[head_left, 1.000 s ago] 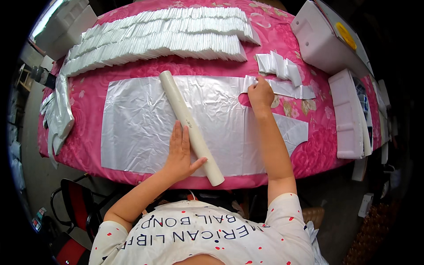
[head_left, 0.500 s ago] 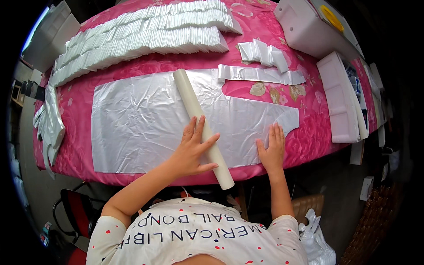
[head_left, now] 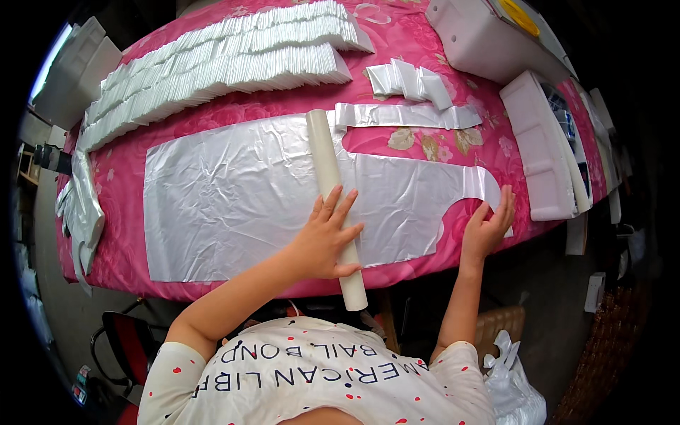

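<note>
A silvery-white plastic sheet [head_left: 219, 198], shaped like a vest bag with a curved cutout, lies spread and wrinkled on the table. Across it, roughly front to back, rests a pale smooth tube [head_left: 323, 145] whose near end reaches past the table edge. My left hand [head_left: 329, 237] is on the tube with its fingers spread. At the right end of the sheet, my right hand [head_left: 489, 223] is raised with fingers stretched, beside the sheet's curved strip [head_left: 484, 183]. Whether its fingers touch that strip is hard to tell. Another flat plastic strip [head_left: 407, 115] lies along the sheet's far side.
Long rows of folded white plastic packets [head_left: 234, 67] fill the far left of the pink flowered tablecloth [head_left: 234, 113]. Several more folded packets [head_left: 411, 81] lie beyond the strip. White foam boxes [head_left: 542, 156] stand at the right, loose plastic bags [head_left: 83, 205] at the left edge.
The tube's far end has swung right, and my left hand has shifted slightly right with it. My right hand has moved right off the sheet; the sheet's right end now spreads into a curved strip.
</note>
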Demonstrator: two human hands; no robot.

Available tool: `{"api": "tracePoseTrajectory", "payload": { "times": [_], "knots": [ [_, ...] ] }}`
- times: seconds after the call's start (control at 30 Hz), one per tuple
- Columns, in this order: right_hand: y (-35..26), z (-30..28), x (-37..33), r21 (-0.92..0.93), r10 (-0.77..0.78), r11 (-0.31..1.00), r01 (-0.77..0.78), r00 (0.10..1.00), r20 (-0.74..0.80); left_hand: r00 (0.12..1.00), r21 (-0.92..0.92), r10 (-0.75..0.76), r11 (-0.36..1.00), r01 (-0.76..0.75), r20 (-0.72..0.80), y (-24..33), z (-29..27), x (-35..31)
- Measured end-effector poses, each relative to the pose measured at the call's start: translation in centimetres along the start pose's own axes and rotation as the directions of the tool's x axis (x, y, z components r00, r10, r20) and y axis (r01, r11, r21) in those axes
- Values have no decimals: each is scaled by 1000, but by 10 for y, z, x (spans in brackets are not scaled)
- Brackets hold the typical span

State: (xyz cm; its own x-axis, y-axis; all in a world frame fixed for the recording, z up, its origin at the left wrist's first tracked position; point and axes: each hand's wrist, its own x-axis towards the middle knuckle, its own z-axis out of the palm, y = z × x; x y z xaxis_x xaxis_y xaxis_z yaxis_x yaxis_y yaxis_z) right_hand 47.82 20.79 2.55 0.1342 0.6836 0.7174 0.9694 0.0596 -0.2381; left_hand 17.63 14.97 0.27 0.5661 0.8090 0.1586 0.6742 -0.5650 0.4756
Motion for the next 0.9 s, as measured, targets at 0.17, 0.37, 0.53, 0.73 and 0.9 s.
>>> {"api": "tracePoseTrajectory", "payload": {
  "times": [0.17, 0.37, 0.53, 0.73, 0.9],
  "knots": [
    [-83, 28, -60, 543, -469, 834, 98, 645, 603, 1000, 4, 14, 1000, -14, 13, 3, -1, 6],
    [3, 51, -31, 282, -282, 950, 136, 760, 585, 1000, -1, 12, 1000, -12, -2, 3, -5, 3],
    [96, 50, -11, -24, 3, 1000, 10, 881, 474, 1000, 5, 13, 1000, -13, 0, 5, -5, 4],
    [85, 43, -7, -69, 161, 987, -146, 912, 377, 999, 2, 12, 1000, -12, 33, 4, -3, 6],
    [63, 22, 5, -55, -126, 989, 139, 972, 199, 998, 15, 13, 1000, -14, 55, 5, -4, 8]
  ]
}}
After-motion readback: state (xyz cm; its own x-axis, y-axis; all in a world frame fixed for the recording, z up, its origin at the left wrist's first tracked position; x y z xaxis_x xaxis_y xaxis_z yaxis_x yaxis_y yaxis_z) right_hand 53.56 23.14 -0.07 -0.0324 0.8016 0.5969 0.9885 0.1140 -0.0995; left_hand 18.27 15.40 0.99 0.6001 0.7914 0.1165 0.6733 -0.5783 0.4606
